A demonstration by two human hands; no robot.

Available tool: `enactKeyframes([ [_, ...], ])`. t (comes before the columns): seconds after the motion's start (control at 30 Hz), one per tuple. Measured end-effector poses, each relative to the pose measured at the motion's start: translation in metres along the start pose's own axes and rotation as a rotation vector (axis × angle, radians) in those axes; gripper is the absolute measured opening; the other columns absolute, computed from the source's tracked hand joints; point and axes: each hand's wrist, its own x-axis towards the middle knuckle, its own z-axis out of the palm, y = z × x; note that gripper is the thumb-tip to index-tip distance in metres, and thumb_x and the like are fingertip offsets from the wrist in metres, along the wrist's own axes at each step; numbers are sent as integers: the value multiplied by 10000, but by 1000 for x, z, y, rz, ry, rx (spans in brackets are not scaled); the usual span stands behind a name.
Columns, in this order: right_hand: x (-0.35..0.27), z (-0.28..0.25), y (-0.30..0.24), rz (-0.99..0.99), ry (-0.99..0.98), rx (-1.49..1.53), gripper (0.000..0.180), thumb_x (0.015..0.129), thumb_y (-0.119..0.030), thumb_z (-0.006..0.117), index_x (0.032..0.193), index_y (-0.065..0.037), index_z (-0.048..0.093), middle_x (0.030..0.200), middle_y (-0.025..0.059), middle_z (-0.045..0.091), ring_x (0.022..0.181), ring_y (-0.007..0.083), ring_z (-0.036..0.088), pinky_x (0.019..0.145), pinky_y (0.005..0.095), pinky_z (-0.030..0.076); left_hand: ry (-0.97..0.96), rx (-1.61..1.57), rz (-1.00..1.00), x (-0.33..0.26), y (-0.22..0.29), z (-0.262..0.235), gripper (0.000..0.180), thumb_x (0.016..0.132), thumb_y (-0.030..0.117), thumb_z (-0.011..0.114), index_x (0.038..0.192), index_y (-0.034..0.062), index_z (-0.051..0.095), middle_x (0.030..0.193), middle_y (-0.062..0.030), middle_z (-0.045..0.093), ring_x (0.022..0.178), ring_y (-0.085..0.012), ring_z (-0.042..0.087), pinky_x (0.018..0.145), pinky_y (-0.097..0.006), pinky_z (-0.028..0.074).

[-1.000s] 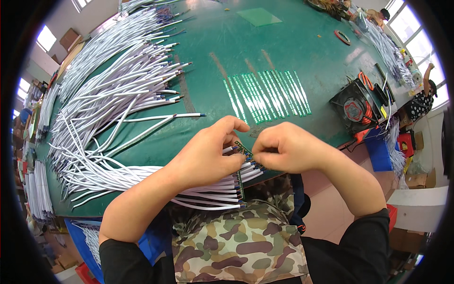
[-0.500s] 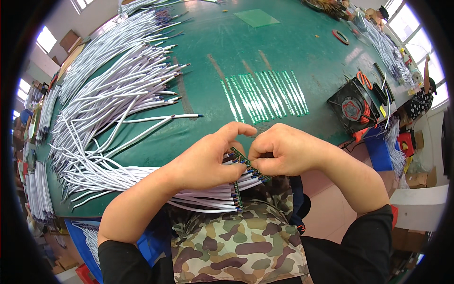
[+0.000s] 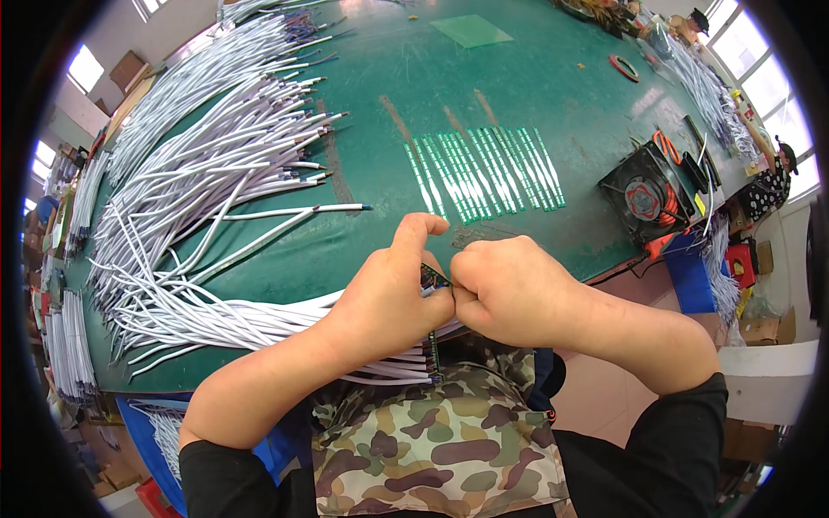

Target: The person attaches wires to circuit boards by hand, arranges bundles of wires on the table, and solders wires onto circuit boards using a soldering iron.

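Over my lap, in front of the table edge, my left hand (image 3: 393,298) and my right hand (image 3: 509,289) meet. A narrow green circuit board strip (image 3: 434,278) shows between them, with dark wire ends along it. My left thumb presses at this strip while the left index finger is raised and bent. The right fingers are curled tight against the left thumb tip; what they pinch is hidden. Below the hands, another green board strip (image 3: 434,358) has white cables (image 3: 393,369) running to it from the left. The left forearm covers part of these cables.
Thin green-and-white strips (image 3: 484,173) lie in a row beyond my hands. A large pile of white cables (image 3: 199,173) covers the table's left. At right stand a black fan (image 3: 646,192) and orange-handled tools (image 3: 665,147). A blue bin (image 3: 691,281) sits beside the table.
My right hand has shifted slightly left and closed up against the left thumb. The left index finger has lifted, and the hands now cover more of the board strip and cable ends.
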Motion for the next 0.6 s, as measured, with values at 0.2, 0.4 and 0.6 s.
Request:
enactKeyframes([
  [0.2,2,3,15,-3,-39,98,157,815,-123,599,769,22,639,802,199,688,781,357,692,717,467,546,23,11,28,0,-12,-1,620,801,25,714,1343,23,413,911,-87,674,719,-110,583,623,-289,446],
  [0.4,0,-3,39,10,-201,625,120,861,-116,642,871,-2,680,755,104,669,675,197,627,647,347,499,-263,-274,32,2,-11,-20,706,835,-68,660,1448,28,326,919,-31,628,733,-46,575,602,-211,444],
  [0.6,-6,10,37,29,-238,817,125,900,-127,633,871,-9,663,726,54,649,653,114,597,595,302,477,-336,-287,17,-3,-6,-26,807,833,-69,661,1523,43,258,941,-36,625,760,-55,583,635,-217,462],
])
